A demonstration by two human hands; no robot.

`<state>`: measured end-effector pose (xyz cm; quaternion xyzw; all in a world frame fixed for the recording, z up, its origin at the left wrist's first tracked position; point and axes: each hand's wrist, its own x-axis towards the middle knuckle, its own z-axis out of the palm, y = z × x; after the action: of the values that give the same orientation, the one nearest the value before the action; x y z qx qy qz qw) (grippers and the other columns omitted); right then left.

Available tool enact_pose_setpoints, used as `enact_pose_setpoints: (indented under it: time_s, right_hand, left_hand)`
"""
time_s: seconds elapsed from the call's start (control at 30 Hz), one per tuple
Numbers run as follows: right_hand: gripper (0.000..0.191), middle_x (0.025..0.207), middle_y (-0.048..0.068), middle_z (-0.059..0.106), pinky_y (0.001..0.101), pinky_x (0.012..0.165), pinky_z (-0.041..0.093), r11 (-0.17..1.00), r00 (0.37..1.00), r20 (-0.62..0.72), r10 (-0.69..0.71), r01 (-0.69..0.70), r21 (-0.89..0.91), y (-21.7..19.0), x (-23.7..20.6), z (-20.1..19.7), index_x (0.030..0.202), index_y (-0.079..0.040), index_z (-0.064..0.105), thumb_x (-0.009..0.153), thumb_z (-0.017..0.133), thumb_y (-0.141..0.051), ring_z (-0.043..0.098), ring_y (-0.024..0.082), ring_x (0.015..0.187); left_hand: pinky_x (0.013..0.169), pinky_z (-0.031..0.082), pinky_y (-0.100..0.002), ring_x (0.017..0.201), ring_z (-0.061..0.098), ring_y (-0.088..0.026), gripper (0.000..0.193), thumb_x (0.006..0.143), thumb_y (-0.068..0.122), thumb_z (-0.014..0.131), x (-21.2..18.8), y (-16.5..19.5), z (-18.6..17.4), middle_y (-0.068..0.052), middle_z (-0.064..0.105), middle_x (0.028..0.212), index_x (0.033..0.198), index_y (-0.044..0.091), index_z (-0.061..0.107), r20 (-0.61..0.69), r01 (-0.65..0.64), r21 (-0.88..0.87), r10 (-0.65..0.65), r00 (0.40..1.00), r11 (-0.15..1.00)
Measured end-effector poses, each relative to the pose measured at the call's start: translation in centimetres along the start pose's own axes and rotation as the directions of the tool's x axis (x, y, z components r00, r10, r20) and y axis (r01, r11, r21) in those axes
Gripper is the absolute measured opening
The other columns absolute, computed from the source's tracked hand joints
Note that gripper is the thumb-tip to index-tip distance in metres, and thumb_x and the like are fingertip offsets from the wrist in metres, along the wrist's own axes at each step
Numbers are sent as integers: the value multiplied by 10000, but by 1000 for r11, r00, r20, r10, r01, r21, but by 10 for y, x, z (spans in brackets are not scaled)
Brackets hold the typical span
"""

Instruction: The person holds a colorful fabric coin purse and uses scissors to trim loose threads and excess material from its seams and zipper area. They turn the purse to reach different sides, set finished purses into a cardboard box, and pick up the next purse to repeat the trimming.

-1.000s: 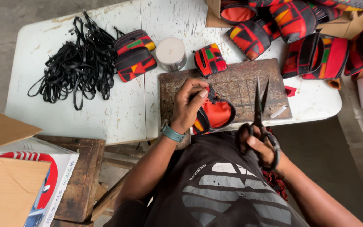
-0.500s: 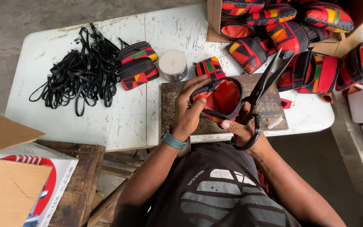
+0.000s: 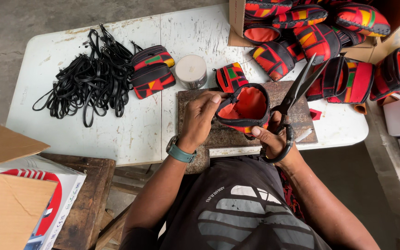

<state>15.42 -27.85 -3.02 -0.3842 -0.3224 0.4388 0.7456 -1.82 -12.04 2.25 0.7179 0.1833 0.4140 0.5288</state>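
Left hand (image 3: 200, 115) grips the rim of the open pouch (image 3: 244, 109) over the dark board (image 3: 218, 134), while the right hand (image 3: 274, 141), fingers through the scissors (image 3: 297, 90), steadies it: risk that the parted blades nick lining or thumb.

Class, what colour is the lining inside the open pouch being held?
Orange-red, edged in black: the head view looks straight into the pouch.

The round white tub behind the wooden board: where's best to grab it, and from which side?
Probably grip the white tub across its round side wall, coming straight down from above. It stands upright with its flat top showing, clear of the pouches on either side.
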Motion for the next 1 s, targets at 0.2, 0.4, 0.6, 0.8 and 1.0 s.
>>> enact_pose_setpoints:
  time_s: [0.2, 0.4, 0.6, 0.8, 1.0]
  right_hand:
    - [321, 1065, 40, 655, 287, 888, 509, 908, 1000, 4, -4, 5, -418, -17, 1, -7, 1111, -21, 600, 875, 804, -95, 607, 128, 1005]
    - [444, 902, 41, 603, 295, 706, 456, 732, 993, -51, 109, -115, -671, -28, 6, -7, 1131, -10, 626, 791, 881, -138, 564, 145, 826]
    - [547, 1116, -46, 628, 241, 813, 555, 914, 976, -54, -209, 175, -367, -28, 21, 13, 1139, -85, 529, 759, 908, -192, 645, 80, 925]
    - [545, 839, -5, 518, 257, 638, 451, 734, 966, -210, -151, -33, -678, -10, -4, 21, 1109, -44, 498, 758, 913, -75, 498, 84, 722]
    - [228, 828, -28, 613, 229, 638, 516, 824, 984, -146, 100, -164, -543, -2, -13, -10, 946, -40, 609, 827, 800, -75, 570, 42, 736]
  left_hand:
    - [915, 579, -304, 1005, 710, -150, 268, 969, 229, 698, 16, 22, -15, -63, 744, 1066, 1109, 3, 728, 183, 9, 124, -32, 983, 992]
    - [768, 576, -371, 956, 687, -309, 772, 634, 152, 802, 31, 51, -7, -238, 626, 1211, 1348, -27, 570, 461, -503, 379, 313, 831, 777]
    - [700, 570, -413, 805, 705, -288, 182, 888, 83, 719, 29, 15, 16, -135, 690, 1028, 1031, 34, 618, 189, -149, 742, 9, 982, 654]
    - [785, 554, -443, 926, 686, -371, 277, 824, 45, 686, -24, 6, 37, -207, 655, 1101, 1070, -36, 589, 35, 48, 603, -86, 996, 796]
    - [1051, 458, -436, 1216, 592, -371, 586, 782, 68, 688, -23, -3, 9, -232, 592, 1285, 1338, -72, 564, 387, -277, 180, 191, 902, 944]
